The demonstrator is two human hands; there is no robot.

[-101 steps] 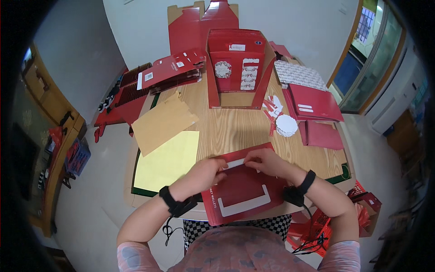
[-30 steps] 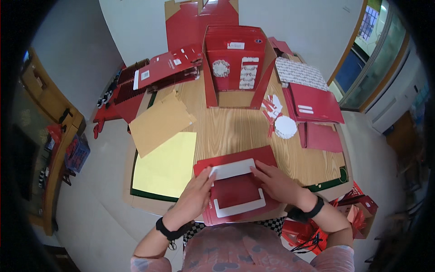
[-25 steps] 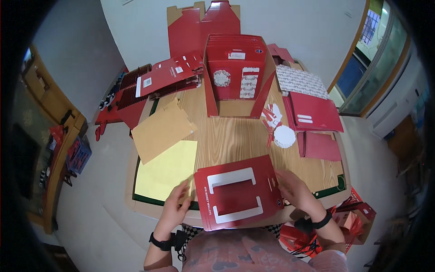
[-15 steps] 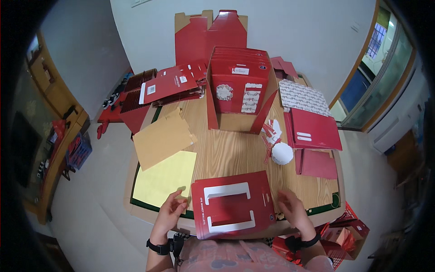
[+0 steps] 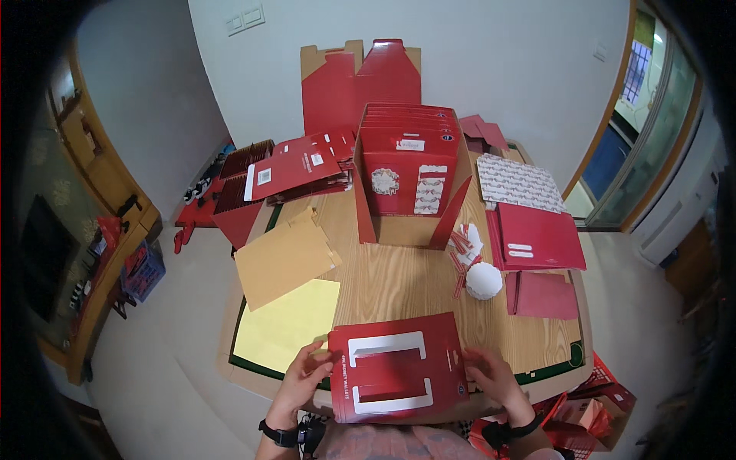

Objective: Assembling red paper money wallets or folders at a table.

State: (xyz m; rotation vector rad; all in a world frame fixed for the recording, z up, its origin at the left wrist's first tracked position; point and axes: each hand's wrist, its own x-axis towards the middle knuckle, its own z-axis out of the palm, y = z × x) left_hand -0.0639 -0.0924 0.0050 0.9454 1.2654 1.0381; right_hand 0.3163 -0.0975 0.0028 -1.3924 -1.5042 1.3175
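Observation:
A flat red cardboard package [image 5: 441,376] with two white bracket-shaped panels around a rectangular middle lies at the near table edge, right before my body. My left hand [image 5: 305,377] is at its left edge, fingers bent and thumb against the side. At the opposite edge, my right hand [image 5: 494,379] has its thumb and fingertips on the card near the hanging slot. Both hands hold the package lightly between them. Beyond it stands a tall open red display box [image 5: 366,211], filled with several upright red packages like this one.
Yellow paper [image 5: 287,322] and a tan envelope [image 5: 280,261] lie left. Red packages [image 5: 295,165] are piled behind them. On the right are a white scalloped disc [image 5: 484,281], small strips, red folders [image 5: 540,238] and a patterned sheet [image 5: 521,182]. A red basket [image 5: 606,376] stands below the right corner.
Both hands have moved inward from beside the package and now touch its left and right edges. The view has tilted up slightly, so everything sits lower in the picture.

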